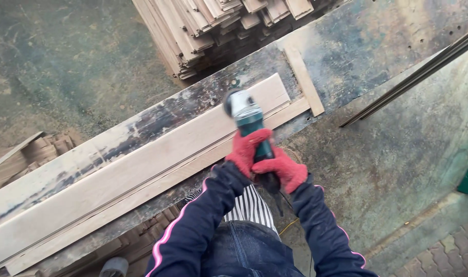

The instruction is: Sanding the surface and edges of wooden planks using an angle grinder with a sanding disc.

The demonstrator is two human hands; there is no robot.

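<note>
**Two gloved hands steady a grinder on a long board**

Both hands wear red knitted gloves and share one tool, a teal and silver hand-held angle grinder (247, 115). The left hand (246, 149) is wrapped shut around the forward part of its body, just behind the head; the right hand (281, 172) is closed around the rear grip, from which a dark cable hangs down. A two-handed hold of this kind looks meant to keep the head level and under control.

The grinder's disc end rests on or just above the long pale wooden board (136, 177); whether it touches cannot be told. The board lies lengthwise along the worn, dust-streaked dark tabletop (347, 56), with a narrower pale wooden strip (157, 187) touching its near edge. A short pale wooden batten (304, 81) lies crosswise beyond the board's far end, seemingly as a stop.

A stack of pale wooden slats (213, 31) stands on the floor beyond the tabletop.
</note>
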